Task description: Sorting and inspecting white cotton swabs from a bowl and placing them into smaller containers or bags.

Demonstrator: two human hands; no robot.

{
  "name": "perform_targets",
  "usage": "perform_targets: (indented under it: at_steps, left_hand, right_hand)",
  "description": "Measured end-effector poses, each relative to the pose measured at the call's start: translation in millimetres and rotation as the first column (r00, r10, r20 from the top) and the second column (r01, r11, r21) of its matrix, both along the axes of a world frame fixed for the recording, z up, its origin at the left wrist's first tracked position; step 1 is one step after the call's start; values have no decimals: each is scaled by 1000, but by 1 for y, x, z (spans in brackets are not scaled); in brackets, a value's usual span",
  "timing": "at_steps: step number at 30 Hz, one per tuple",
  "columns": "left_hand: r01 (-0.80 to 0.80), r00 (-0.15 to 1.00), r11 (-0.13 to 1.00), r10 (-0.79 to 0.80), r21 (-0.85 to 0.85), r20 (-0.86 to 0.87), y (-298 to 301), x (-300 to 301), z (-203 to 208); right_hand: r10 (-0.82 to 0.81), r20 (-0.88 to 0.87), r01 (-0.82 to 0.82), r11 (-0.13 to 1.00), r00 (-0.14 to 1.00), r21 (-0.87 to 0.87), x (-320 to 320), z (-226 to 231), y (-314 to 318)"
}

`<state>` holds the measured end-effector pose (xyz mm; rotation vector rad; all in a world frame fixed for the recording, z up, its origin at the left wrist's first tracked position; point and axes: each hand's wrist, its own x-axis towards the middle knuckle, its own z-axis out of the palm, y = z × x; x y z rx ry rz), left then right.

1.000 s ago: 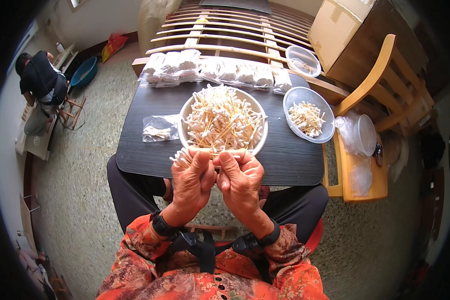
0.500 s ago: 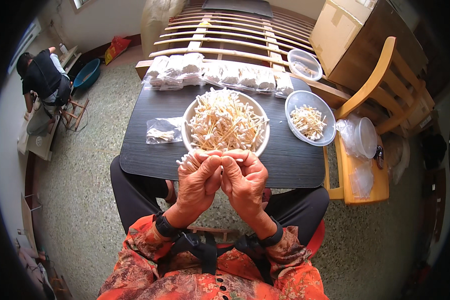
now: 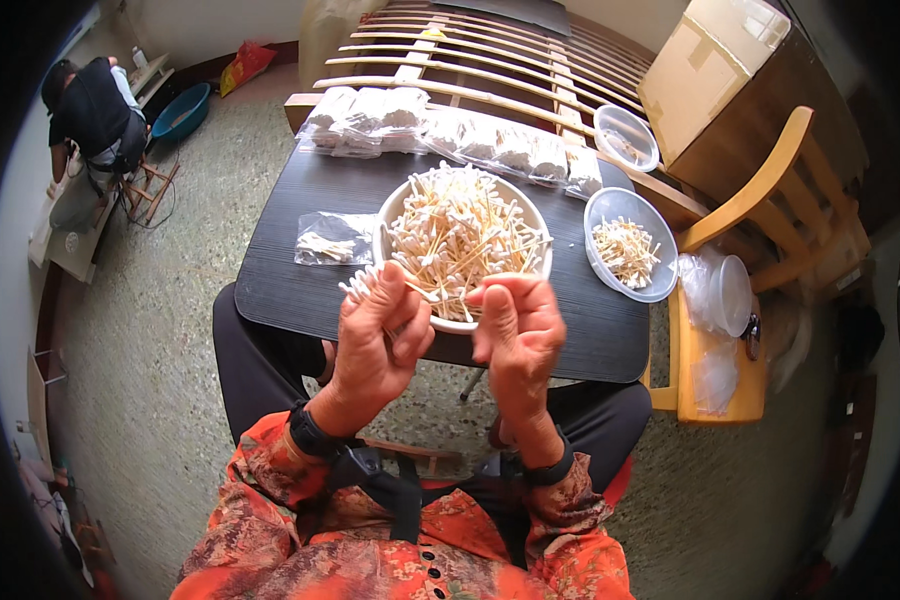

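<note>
A white bowl (image 3: 544, 240) heaped with loose cotton swabs (image 3: 460, 225) stands on the dark table. At its near left rim, my left hand (image 3: 375, 340) is closed around a bundle of cotton swabs (image 3: 358, 284), white tips poking out on the left. One swab slants from that hand toward the bowl. My right hand (image 3: 522, 325) is at the bowl's near right rim, apart from the left, its fingers bent in toward the thumb. Whatever its fingertips hold, if anything, cannot be made out. Beside the bowl lies a clear bag (image 3: 328, 240) with a few swabs inside.
Packed bags of swabs (image 3: 460, 137) line the table's (image 3: 290, 275) far edge. A clear tub (image 3: 595, 262) of swabs stands right; another tub (image 3: 625, 138) sits behind. A wooden chair (image 3: 735, 385) holds plastic bags. Beyond are a slatted bed frame and carton (image 3: 705, 85). A person (image 3: 100, 115) sits far left.
My hands, together at the bowl's near edge before, have moved apart, left hand leftward with the bundle and right hand rightward. The view has shifted slightly.
</note>
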<state>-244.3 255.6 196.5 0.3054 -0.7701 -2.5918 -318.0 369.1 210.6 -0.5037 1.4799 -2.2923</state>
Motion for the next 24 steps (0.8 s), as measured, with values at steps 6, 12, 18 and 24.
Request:
perform_targets:
  at_steps: [6, 12, 18, 24]
  left_hand:
    - [81, 993, 984, -64, 162, -103, -9, -1, -1]
    - [88, 995, 972, -77, 218, -56, -12, -1, -4]
    - [43, 998, 976, -50, 213, 26, -7, -1, 2]
    - [41, 998, 986, -48, 161, 43, -4, -1, 1]
  right_hand:
    - [-162, -577, 390, 872, 800, 296, -34, -12, 6]
    - [73, -883, 446, 842, 463, 303, -45, -9, 5]
    - [269, -926, 450, 815, 266, 366, -47, -7, 1]
    - [317, -919, 448, 804, 232, 391, -48, -4, -2]
